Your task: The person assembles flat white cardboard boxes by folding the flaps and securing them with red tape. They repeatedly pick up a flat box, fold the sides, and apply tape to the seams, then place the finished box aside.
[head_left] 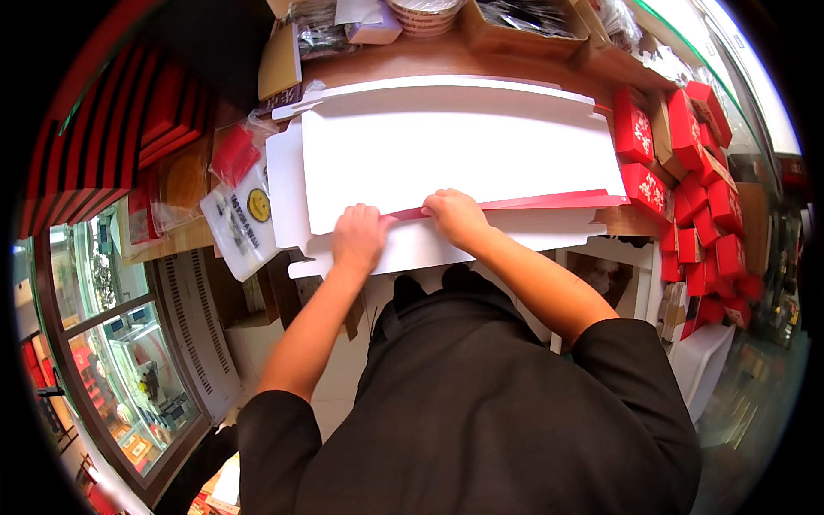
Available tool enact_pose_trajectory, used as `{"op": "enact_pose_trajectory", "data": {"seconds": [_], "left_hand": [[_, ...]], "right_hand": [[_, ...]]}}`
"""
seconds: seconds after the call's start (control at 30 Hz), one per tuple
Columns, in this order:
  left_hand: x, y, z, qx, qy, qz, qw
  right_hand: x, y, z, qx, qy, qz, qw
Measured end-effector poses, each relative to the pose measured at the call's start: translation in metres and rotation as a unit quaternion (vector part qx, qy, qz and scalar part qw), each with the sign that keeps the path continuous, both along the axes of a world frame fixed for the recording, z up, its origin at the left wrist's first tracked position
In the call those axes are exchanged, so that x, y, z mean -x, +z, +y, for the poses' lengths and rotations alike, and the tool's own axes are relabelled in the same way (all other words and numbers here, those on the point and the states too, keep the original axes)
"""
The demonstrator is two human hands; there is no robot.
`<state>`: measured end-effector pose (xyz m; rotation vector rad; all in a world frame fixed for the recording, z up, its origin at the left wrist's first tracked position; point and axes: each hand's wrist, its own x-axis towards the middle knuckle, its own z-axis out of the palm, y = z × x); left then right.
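A large white cardboard box blank [455, 142] lies across the wooden table in front of me, with cut flaps at its ends. Along its near side runs a narrow red folded strip [549, 200], and a white flap [481, 240] extends below that toward my body. My left hand [359, 239] is closed over this near edge, its fingertips at the left part of the fold. To its right, my right hand [457, 216] pinches the same edge, fingers curled at the red strip. Both thumbs are partly hidden.
Small red boxes [687, 206] are piled at the right. Red-and-black boxes [94, 129] stand stacked at the left. A clear bag with a yellow smiley [245, 219] hangs over the table's left edge. An open carton [524, 34] and bowls [425, 17] line the back.
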<state>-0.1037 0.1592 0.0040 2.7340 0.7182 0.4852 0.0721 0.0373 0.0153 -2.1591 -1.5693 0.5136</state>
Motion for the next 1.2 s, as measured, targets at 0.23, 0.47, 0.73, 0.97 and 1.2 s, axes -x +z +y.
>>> {"op": "enact_pose_trajectory", "data": {"seconds": [0.23, 0.47, 0.73, 0.97, 1.2], "left_hand": [[-0.012, -0.019, -0.005, -0.027, 0.015, 0.020, 0.999], [-0.006, -0.008, 0.002, -0.042, 0.004, 0.020, 0.999], [0.032, -0.001, 0.029, -0.018, 0.004, 0.029, 0.999], [0.026, -0.002, 0.032, -0.038, 0.034, 0.053, 0.997], [0.023, -0.005, 0.027, -0.080, 0.044, 0.078, 0.993]], "right_hand": [[0.002, 0.002, -0.005, -0.005, -0.019, 0.003, 1.000], [0.001, 0.006, -0.003, 0.004, -0.019, 0.008, 1.000], [0.000, 0.002, -0.005, -0.008, -0.014, 0.019, 1.000], [-0.002, 0.005, -0.005, -0.026, -0.014, 0.025, 0.999], [0.001, 0.004, -0.005, -0.032, -0.012, 0.001, 0.999]]}}
